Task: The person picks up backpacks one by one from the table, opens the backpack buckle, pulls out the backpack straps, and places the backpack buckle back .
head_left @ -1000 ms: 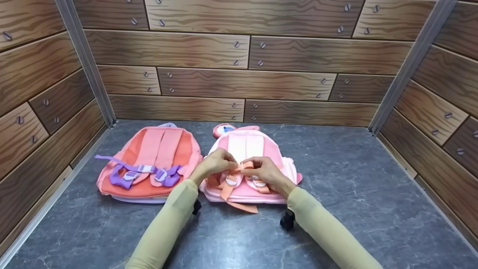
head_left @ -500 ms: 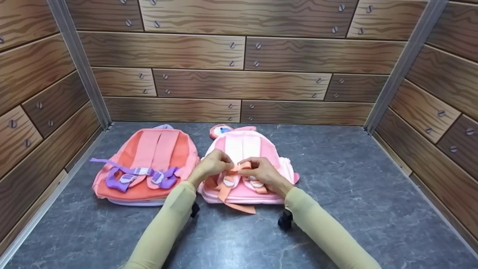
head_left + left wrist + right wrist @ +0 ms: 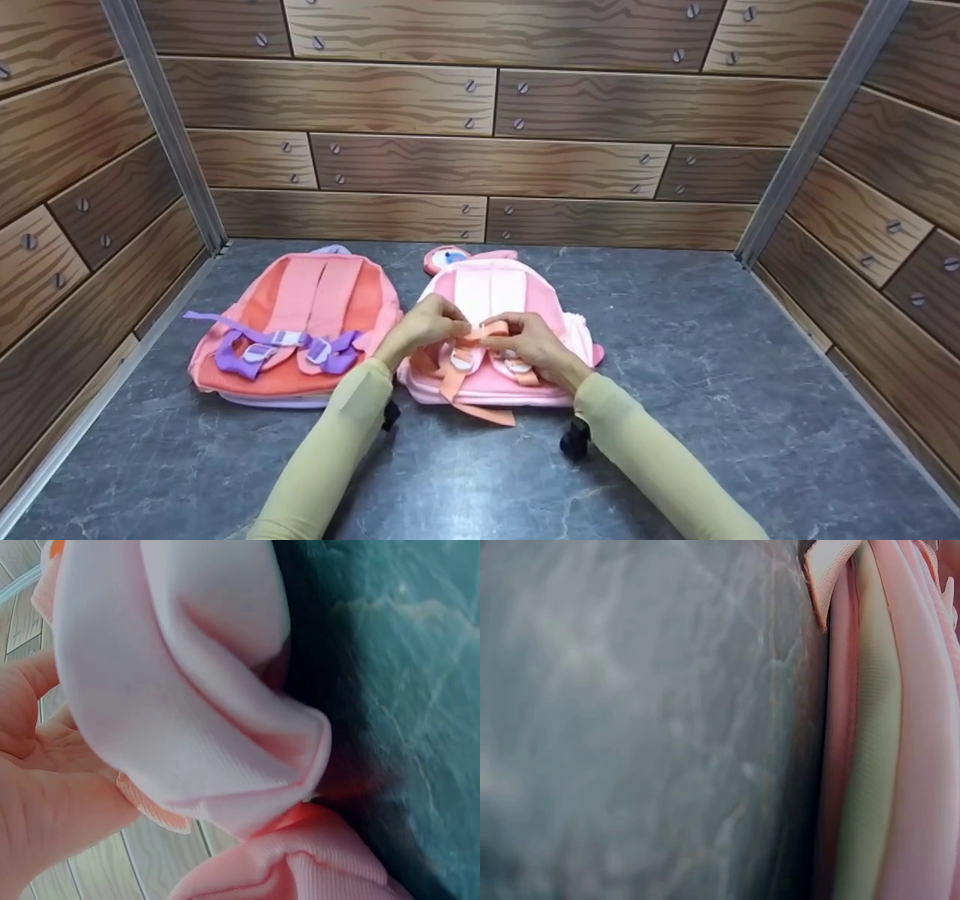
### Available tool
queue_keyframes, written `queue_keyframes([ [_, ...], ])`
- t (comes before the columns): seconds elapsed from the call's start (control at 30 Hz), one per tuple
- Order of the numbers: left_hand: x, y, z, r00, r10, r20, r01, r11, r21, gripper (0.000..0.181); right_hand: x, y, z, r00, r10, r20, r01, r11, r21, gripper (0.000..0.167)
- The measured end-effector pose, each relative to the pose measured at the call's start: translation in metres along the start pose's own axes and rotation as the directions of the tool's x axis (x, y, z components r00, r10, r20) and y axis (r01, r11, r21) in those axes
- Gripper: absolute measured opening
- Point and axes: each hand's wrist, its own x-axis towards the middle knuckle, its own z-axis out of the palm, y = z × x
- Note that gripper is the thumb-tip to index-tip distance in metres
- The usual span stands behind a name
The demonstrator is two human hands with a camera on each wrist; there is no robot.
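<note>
A pink backpack (image 3: 517, 394) lies with its shoulder straps up in the middle of the head view. Over those straps, my left hand (image 3: 429, 325) pinches one part of an orange strap (image 3: 496, 328). My right hand (image 3: 534, 345) pinches the other side, close to the left fingertips. Something small and pale shows between the hands; fingers hide most of it. A loose orange strap end (image 3: 487, 415) hangs over the bag's front edge. In the left wrist view, pink fabric (image 3: 150, 690) covers part of my hand. The right wrist view shows mostly the bag's layered side (image 3: 922, 727).
To the left, touching or nearly touching the pink one, lies a coral backpack (image 3: 300, 384) with purple straps (image 3: 238, 364) and a pale buckle (image 3: 289, 338). Both rest on a dark marbled tabletop (image 3: 697, 390). Wood-patterned walls (image 3: 405, 165) enclose the back and sides.
The head view shifts slightly. Both hands stay at the orange strap, with only small finger movements; the backpacks keep their places.
</note>
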Motion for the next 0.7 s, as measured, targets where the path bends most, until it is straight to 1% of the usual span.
queue_keyframes([
  [0.2,0.0008,0.0009,0.0001,1.0,-0.008,-0.028,0.009,1.0,0.009,0.011,0.0002,-0.0003,0.0,1.0,-0.002,0.002,0.002,1.0,-0.004,0.029],
  [0.37,0.0022,0.0014,0.0035,0.999,0.0,-0.032,0.0,1.0,0.022,0.011,-0.0006,0.0001,0.0006,1.0,-0.011,-0.005,0.011,1.0,0.011,0.03],
  [0.5,0.0025,0.0021,0.0044,0.999,0.012,-0.031,-0.012,1.0,0.008,0.012,-0.0009,-0.0001,0.0013,1.0,-0.009,-0.009,0.01,0.999,0.031,0.028],
  [0.7,0.002,0.003,0.0003,0.999,-0.015,-0.03,0.014,1.0,-0.025,0.013,-0.0007,-0.0006,0.0008,1.0,-0.005,-0.009,0.006,0.999,0.031,0.028],
])
